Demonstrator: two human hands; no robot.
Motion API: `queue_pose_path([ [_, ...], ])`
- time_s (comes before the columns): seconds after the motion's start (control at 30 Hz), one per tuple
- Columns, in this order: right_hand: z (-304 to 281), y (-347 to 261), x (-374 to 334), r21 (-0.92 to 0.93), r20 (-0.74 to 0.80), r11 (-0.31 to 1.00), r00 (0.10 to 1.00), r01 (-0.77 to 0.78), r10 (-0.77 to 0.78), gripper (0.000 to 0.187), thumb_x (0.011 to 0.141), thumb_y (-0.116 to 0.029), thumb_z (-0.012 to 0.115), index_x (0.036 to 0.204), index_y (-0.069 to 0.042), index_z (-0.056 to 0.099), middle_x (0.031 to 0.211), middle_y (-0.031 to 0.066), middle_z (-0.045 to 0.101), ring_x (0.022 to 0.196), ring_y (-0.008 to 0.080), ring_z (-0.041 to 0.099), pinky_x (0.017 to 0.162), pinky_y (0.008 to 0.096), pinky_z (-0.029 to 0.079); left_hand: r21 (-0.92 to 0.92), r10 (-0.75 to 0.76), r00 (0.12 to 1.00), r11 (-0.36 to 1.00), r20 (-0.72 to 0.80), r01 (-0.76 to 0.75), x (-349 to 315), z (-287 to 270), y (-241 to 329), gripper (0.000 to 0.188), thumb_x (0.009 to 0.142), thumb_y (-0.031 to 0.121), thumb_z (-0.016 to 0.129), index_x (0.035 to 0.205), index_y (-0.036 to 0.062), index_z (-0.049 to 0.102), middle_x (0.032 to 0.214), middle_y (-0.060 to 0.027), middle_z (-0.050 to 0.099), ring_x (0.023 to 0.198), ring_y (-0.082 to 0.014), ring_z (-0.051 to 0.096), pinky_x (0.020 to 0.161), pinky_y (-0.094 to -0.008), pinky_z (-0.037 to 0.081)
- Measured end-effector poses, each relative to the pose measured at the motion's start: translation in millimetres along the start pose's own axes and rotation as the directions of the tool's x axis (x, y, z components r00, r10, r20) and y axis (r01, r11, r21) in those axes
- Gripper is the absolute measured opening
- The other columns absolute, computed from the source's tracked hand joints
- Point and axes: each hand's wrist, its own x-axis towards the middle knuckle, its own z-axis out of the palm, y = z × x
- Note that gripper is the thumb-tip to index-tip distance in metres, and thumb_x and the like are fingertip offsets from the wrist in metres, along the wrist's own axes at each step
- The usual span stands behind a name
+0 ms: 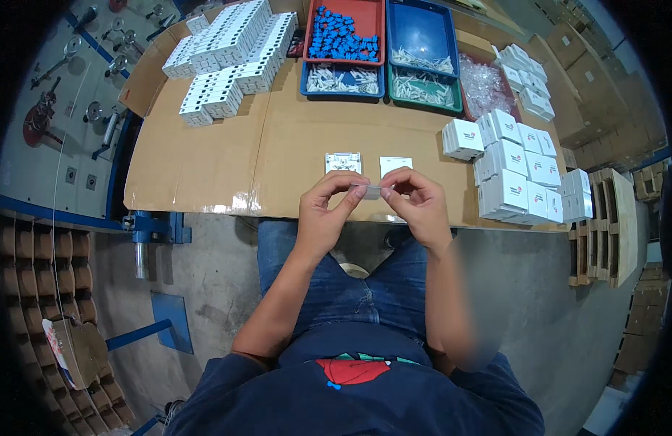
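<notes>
From here I see grey concrete floor (216,258) around a cardboard-covered workbench (183,163); left, a blue-framed grey panel (45,178) and, nearer, a compartmented rack (49,276); right, wooden pallets (624,225); far right, cardboard cartons (587,80).

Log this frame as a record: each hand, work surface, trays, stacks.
left hand: pinching one side of a small thin piece
right hand: pinching its other side
work surface: cardboard; just beyond the hands, a white unit and a plain white piece
red tray: blue parts
green tray: small whitish parts
left stack: white blocks
right stack: white square items
</notes>
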Motion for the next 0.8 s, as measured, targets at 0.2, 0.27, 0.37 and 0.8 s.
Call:
queue_pose_path([
  [0.2,3.1,-2.8,-1.8,0.104,0.014,0.984,0.989,-0.145,0.144,0.011,0.092,-0.002,0.074,0.102,-0.001,0.07,0.095,-0.0017,0.066,0.084,0.0051,0.058,0.072,0.0202,0.045,-0.112,-0.065,0.998,0.991,0.025,0.067,-1.8,-3.6,-1.7,0.012,0.097,0.005,0.071,0.107,-0.0002,0.073,0.107,-0.0066,0.07,0.105,-0.0144,0.066,0.097,-0.0299,0.051],
  [0.27,5.1,-2.2,-1.6,0.174,0.017,0.968,0.984,-0.178,0.178,0.011,0.093,-0.003,0.074,0.103,-0.001,0.07,0.094,-0.0017,0.066,0.083,0.0043,0.058,0.071,0.0201,0.045,-0.14,-0.085,0.996,0.986,0.032,0.088,-2.4,-3.1,-0.1,0.011,0.097,0.005,0.071,0.107,-0.0006,0.072,0.107,-0.0065,0.07,0.104,-0.0143,0.066,0.096,-0.0297,0.051],
  [0.37,7.7,-2.2,-1.3,0.212,0.026,0.955,0.979,-0.205,0.204,0.012,0.093,-0.003,0.073,0.105,0.0,0.07,0.094,-0.0014,0.066,0.083,0.0039,0.058,0.071,0.02,0.045,-0.136,-0.084,0.996,0.987,0.022,0.087,-2.0,-1.9,1.0,0.013,0.098,0.004,0.07,0.109,-0.0016,0.07,0.107,-0.0061,0.07,0.103,-0.0136,0.066,0.095,-0.0291,0.051],
  [0.8,10.6,8.6,1.7,0.175,0.003,0.963,0.978,-0.204,0.207,0.013,0.093,-0.002,0.073,0.105,0.0,0.069,0.097,0.0006,0.069,0.087,0.0053,0.062,0.077,0.0215,0.049,-0.154,-0.147,0.989,0.977,0.014,0.148,0.0,-2.2,-2.5,0.014,0.098,0.004,0.069,0.111,-0.0024,0.069,0.107,-0.006,0.071,0.101,-0.0118,0.066,0.092,-0.0271,0.052],
])
